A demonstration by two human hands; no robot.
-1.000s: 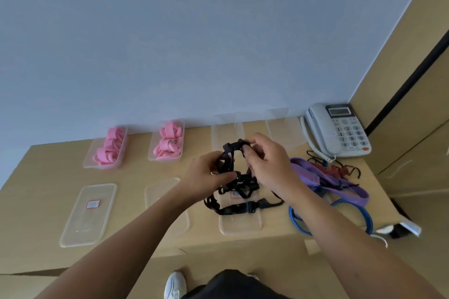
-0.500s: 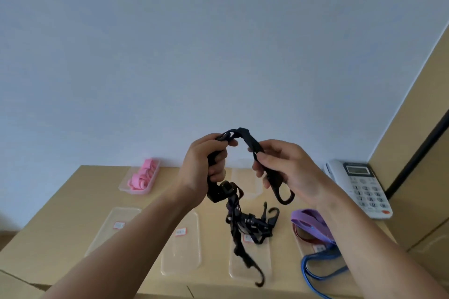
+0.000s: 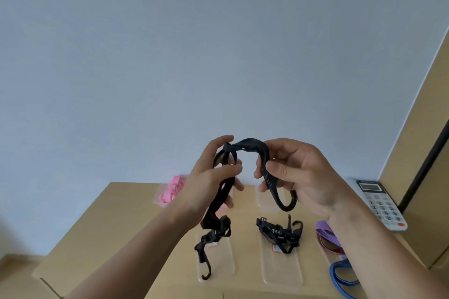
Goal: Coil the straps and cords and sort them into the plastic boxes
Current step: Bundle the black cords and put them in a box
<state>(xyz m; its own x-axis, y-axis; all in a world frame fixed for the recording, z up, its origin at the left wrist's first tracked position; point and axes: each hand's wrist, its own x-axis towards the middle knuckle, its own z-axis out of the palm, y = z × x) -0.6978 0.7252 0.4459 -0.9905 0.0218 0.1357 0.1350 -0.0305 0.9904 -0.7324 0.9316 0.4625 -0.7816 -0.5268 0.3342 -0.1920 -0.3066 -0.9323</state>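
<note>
A black hooked strap arches between my two hands, raised above the table. My left hand grips its left run, whose tail and end hook dangle down to the table. My right hand pinches the strap's other end just above its large hook. A second bundle of black straps lies on a clear plastic lid below my hands. A clear box with pink coils stands at the back left. An empty clear box sits behind the hook.
Purple, red and blue straps lie at the right on the table. A white desk phone sits at the far right by a tan wall panel. Another clear lid lies under the dangling hook. The table's front edge is near.
One black strap has separated from the bundle, which now lies on the lid. Both hands have spread a little apart and the strap's arch is wider. The view has tilted up.
</note>
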